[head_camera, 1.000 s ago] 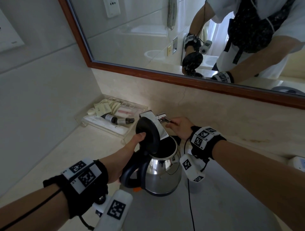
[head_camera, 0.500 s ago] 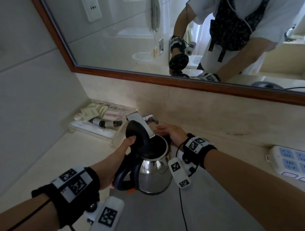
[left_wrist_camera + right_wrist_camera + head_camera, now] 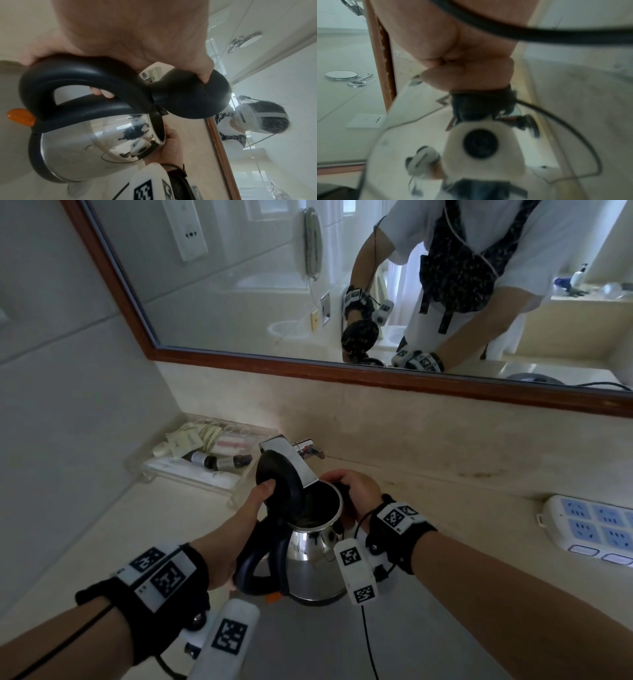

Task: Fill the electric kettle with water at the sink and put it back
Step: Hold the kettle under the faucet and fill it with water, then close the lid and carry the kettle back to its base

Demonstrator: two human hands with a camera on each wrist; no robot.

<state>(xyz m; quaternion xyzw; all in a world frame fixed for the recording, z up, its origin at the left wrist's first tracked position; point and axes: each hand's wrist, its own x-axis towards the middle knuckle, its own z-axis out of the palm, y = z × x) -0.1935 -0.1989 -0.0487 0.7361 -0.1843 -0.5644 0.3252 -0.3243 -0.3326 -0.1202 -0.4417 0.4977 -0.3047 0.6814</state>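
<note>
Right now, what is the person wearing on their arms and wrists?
Both forearms are bare, with no sleeves reaching them. Each wrist carries a black strap: the left wrist band and the right wrist band bear white plates printed with black square-pattern markers. A white camera block hangs under each, with thin black cables trailing.

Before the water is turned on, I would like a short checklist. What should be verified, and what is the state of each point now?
1. Lid open: ok.
2. Left hand grips the kettle handle: ok.
3. Right hand steadies the kettle at its rim: ok.
4. Kettle mouth under the faucet spout: ok, the spout ends above the opening.
5. Water running: cannot tell.
6. Power strip away from the kettle: ok, though splashes might reach it.
</note>
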